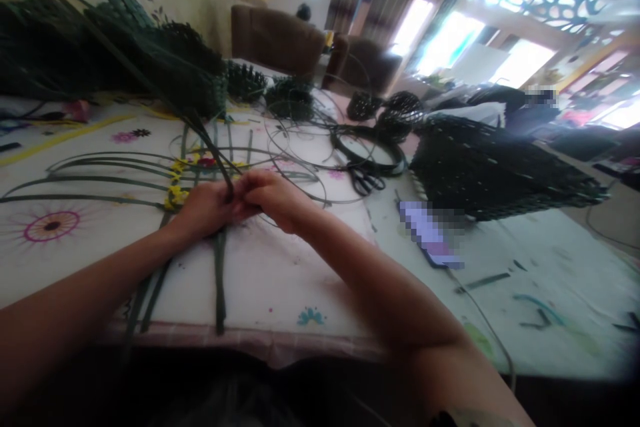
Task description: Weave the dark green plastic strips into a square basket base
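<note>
My left hand (207,208) is closed at the right edge of a partly woven piece with yellow weaving (176,196) and a small red patch. My right hand (267,197) meets it, fingers pinched together. A long dark green strip (203,130) rises from between the hands toward the upper left, and both hands appear to grip it. Green strips (100,199) loop out leftward from the piece, and others (220,280) run down toward the table's front edge. The fingertips are blurred and partly hide one another.
Black-handled scissors (367,180) and a coil of dark strip (370,163) lie beyond my right hand. To the right are a phone (430,233) with a cable and a large dark woven basket (500,167). More dark woven work (165,67) is heaped at the back left.
</note>
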`<state>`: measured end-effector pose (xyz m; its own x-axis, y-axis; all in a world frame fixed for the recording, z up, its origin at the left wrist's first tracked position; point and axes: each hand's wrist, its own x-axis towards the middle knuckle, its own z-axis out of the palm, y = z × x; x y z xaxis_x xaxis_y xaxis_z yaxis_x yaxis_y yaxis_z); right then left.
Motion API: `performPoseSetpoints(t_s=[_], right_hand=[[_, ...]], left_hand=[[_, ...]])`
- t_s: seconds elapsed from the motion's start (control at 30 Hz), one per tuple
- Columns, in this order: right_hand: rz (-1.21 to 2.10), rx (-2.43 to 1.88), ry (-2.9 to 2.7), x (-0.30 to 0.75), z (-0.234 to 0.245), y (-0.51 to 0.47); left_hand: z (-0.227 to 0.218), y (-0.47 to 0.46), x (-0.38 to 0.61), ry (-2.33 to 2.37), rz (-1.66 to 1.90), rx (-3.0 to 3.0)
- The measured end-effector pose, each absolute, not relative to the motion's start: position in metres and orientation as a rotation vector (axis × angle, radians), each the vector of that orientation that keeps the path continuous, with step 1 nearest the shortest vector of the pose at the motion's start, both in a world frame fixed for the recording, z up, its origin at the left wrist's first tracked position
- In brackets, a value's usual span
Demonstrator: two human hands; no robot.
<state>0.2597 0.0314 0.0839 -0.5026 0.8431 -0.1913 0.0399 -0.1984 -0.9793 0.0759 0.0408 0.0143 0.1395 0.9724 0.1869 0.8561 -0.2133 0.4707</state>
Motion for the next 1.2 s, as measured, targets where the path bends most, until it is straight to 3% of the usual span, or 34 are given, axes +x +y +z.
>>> performPoseSetpoints(t_s=[0.4, 0.63, 0.87, 1.2], right_hand=[[1.264, -1.082, -2.247, 0.299, 0.078, 0.067], [0.487, -1.229, -2.652, 0.288, 0.064, 0.06], [0.201, -1.274, -2.815, 0.282, 0.064, 0.053], [-0.162, -0.985, -2.869, 0.277, 0.05, 0.047]], left_hand=[[0.01, 0.047, 0.068, 1.621, 0.71, 2.186], [0.008, 0.048, 0.066, 1.482, 0.802, 2.144], [0.005, 0.05, 0.064, 1.424, 0.87, 2.061], [0.014, 0.048, 0.055, 1.353, 0.822, 1.993]])
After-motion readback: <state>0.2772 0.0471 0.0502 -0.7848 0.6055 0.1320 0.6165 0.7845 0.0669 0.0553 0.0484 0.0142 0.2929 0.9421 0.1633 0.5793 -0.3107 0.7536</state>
